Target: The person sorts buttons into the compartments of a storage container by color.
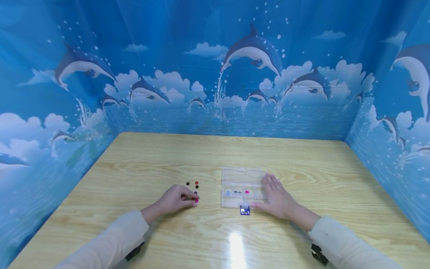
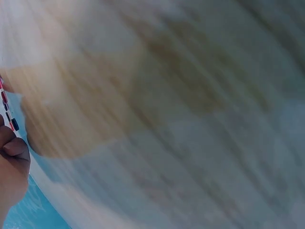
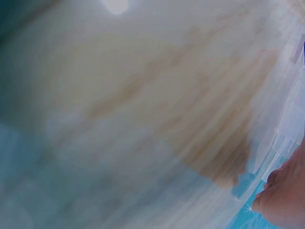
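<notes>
My left hand (image 1: 172, 200) is low over the table and pinches a bright pink disc (image 1: 196, 200) between thumb and fingertips. Close to it lie several small discs, among them a red disc (image 1: 196, 182) and a black disc (image 1: 187, 184); the fingers partly hide others. My right hand (image 1: 279, 200), fingers extended, rests against the right side of a clear plastic compartment box (image 1: 231, 202) with its lid laid back. Inside the box are a blue disc (image 1: 228, 193), dark discs (image 1: 237, 192) and a pinkish-red disc (image 1: 246, 191). Both wrist views catch only part of each hand.
At the box's front edge sits a small dark-blue square piece (image 1: 245, 210) with a pale middle. The wood-grain table (image 1: 161, 153) is enclosed at the back and sides by a blue dolphin-print curtain (image 1: 208, 45). Light glares off the table's front.
</notes>
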Demonstrator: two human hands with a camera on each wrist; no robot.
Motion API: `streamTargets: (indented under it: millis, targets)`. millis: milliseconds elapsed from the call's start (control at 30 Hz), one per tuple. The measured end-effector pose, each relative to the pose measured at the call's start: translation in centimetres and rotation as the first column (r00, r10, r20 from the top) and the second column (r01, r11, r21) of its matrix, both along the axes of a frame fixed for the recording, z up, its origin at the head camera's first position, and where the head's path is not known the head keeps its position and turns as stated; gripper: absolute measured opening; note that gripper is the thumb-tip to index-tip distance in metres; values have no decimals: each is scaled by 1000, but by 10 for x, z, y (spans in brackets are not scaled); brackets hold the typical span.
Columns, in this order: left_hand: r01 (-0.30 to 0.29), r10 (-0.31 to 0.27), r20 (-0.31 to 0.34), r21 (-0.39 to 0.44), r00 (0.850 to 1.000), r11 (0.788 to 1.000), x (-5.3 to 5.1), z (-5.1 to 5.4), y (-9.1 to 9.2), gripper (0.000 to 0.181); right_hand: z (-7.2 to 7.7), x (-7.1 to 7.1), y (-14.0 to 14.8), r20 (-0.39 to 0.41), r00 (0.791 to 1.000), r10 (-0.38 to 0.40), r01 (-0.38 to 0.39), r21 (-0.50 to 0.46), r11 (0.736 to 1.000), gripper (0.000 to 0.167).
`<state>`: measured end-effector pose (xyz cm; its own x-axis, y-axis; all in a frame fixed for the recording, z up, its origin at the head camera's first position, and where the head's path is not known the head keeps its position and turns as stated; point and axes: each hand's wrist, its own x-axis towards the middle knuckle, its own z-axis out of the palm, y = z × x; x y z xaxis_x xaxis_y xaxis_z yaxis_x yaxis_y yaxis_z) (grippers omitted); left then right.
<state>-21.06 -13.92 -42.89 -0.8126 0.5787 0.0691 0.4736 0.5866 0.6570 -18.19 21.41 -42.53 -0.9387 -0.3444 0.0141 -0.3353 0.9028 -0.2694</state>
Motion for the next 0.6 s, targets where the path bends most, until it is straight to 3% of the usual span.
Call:
streamTargets:
  millis: [267,600]
  targets:
    - [-32,32,2,-1,999,999,0,0,0,18,0,0,0,4,1000,0,0,2,1000,101]
    - [-28,28,2,25,1000,999,0,0,3,11,-1,-1,0,-4,1000,2,-1,8,1000,101]
